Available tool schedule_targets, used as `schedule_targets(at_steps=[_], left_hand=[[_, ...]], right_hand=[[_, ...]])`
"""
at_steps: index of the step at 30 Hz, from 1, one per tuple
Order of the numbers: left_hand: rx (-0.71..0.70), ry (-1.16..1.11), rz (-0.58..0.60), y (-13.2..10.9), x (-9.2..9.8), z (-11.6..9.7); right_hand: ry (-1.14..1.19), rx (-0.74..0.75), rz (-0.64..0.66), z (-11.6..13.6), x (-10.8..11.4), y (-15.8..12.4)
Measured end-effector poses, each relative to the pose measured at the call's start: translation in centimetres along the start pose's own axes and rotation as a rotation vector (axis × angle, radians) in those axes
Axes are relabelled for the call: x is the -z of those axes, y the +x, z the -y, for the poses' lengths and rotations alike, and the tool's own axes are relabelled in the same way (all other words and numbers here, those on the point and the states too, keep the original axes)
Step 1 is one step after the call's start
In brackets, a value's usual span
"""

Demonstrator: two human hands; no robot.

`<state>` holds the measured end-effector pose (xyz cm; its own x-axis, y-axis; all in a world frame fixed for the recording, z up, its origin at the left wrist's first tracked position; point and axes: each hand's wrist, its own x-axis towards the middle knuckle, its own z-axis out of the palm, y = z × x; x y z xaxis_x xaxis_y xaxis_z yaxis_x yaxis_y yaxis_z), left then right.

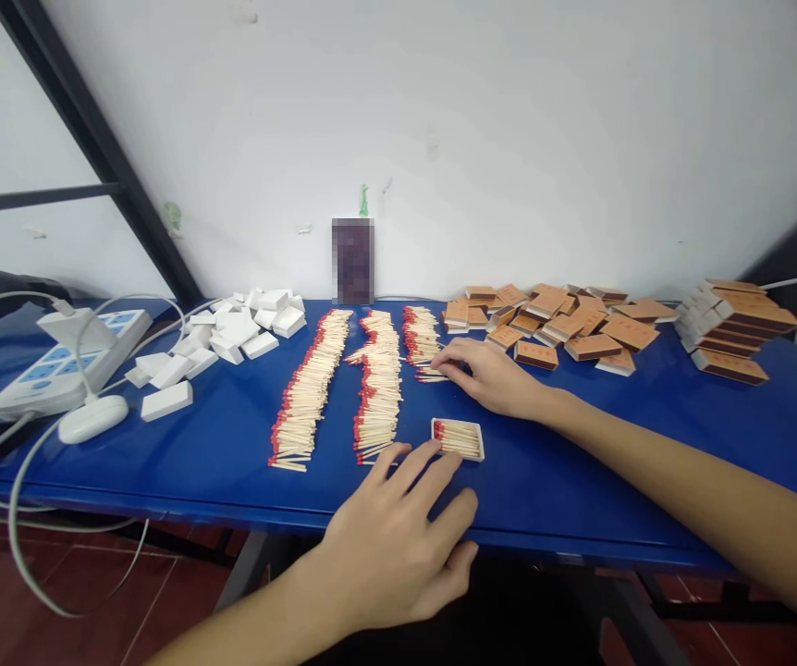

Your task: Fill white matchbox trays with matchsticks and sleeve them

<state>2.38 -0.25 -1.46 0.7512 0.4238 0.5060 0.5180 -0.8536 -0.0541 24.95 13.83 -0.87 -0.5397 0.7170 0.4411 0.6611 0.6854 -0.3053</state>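
A small white tray point(458, 438), partly filled with red-tipped matches, sits on the blue bench point(225, 444) near its front edge. The left hand point(388, 546) lies flat just in front of it, fingers spread, one fingertip touching the tray's near corner; its grip is open and holds nothing. Just behind the tray, the right hand point(492, 377) rests palm down with its fingers on a few loose matches point(432, 375) at the foot of the right row point(421, 335); I cannot tell whether its grip has closed on any. Two longer rows point(308, 393) of matches run beside that one to the left. Further left are empty white trays point(232, 338) and a power strip point(58, 365). Orange sleeves point(565, 324) lie scattered to the right, with a stack point(735, 328) beyond them.
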Motion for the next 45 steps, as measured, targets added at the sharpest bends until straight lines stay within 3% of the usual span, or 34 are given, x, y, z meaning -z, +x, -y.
schedule_targets(at_steps=[45], left_hand=[[0.000, 0.004, 0.002, 0.1, 0.1, 0.0]], right_hand=[[-0.053, 0.041, -0.007, 1.2, -0.1, -0.8]])
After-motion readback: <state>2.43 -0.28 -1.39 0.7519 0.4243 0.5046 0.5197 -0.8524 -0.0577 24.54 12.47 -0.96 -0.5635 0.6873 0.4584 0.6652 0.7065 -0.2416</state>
